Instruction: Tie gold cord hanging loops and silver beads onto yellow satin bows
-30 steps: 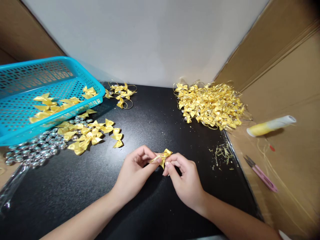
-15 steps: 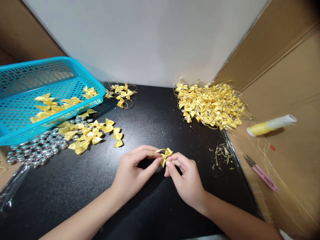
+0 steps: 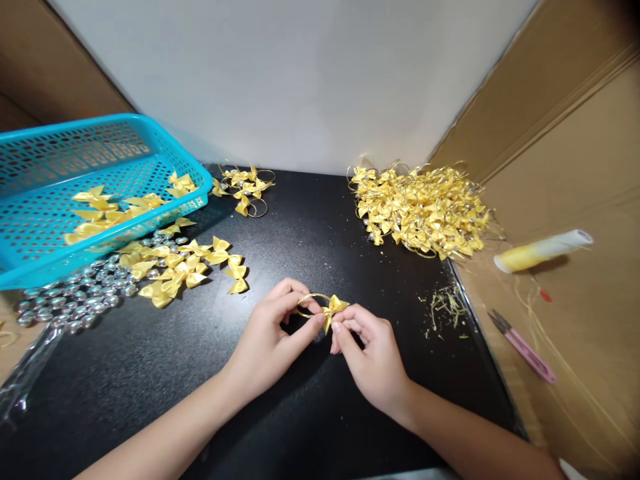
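Between my two hands is a yellow ribbon bow (image 3: 334, 307) with a gold loop (image 3: 311, 297) of cord or wire on its left side. My left hand (image 3: 280, 330) is closed, its thumb and fingers pinching the loop and the bow's left edge. On the bow's right side, my right hand (image 3: 373, 353) pinches with thumb and forefinger at the ribbon. Whatever lies behind the bow is hidden by the fingertips. Both hands are over the black tabletop (image 3: 280, 427).
A blue basket (image 3: 165, 143) holding yellow bows stands at left. Silver beads (image 3: 75, 297) and loose bows (image 3: 185, 267) lie before it. A pile of looped bows (image 3: 420, 207) is at back right. Pink thread snips (image 3: 525, 350), a thread spool (image 3: 543, 252) and cord scraps (image 3: 447, 307) lie right.
My left fingers have shifted up and spread a little, and the gold loop now shows rounder and more open. My right hand has barely moved at the bow.
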`<state>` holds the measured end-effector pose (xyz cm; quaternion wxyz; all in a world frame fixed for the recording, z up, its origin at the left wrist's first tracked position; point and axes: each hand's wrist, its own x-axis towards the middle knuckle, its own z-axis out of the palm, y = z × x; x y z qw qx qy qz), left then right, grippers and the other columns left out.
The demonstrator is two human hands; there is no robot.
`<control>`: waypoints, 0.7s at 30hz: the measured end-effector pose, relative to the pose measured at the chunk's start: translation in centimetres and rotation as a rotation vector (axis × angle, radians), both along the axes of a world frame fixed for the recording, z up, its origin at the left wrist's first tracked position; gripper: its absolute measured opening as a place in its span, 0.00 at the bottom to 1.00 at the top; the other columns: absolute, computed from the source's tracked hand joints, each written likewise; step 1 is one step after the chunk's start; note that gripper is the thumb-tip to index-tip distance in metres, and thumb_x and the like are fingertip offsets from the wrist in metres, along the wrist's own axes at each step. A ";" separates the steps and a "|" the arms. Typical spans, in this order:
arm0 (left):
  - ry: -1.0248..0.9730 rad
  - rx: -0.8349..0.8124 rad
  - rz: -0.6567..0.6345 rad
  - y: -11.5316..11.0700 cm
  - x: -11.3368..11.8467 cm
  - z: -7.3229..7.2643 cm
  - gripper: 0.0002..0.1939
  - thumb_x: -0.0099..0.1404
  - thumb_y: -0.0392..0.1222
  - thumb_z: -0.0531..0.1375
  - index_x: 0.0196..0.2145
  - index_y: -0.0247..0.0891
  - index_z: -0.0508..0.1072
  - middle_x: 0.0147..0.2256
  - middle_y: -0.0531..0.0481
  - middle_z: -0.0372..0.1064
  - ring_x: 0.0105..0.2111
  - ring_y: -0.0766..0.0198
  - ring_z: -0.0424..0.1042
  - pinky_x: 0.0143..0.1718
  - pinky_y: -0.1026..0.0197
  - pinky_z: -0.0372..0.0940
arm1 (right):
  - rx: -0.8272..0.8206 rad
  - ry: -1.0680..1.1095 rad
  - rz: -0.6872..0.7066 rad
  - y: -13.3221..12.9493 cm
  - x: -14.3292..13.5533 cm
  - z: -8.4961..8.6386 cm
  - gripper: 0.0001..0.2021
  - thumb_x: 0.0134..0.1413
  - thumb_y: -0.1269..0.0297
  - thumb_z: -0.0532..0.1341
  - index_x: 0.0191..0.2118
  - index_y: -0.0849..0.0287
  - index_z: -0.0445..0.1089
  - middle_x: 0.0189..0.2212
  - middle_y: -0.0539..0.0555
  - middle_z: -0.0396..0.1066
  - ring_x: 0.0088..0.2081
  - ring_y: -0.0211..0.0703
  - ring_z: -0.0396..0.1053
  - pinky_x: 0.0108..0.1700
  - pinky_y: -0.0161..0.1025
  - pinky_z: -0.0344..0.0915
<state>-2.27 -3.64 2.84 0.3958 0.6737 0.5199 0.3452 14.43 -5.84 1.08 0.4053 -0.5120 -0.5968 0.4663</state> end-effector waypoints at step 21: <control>0.136 0.064 0.068 0.7 -1.0 -0.5 0.08 0.64 0.42 0.59 0.39 0.36 0.73 0.29 0.50 0.69 0.25 0.65 0.65 0.26 0.64 0.61 | -0.068 0.018 -0.008 0.2 0.3 0.0 0.07 0.59 0.67 0.56 0.30 0.58 0.65 0.17 0.46 0.65 0.21 0.35 0.66 0.27 0.32 0.63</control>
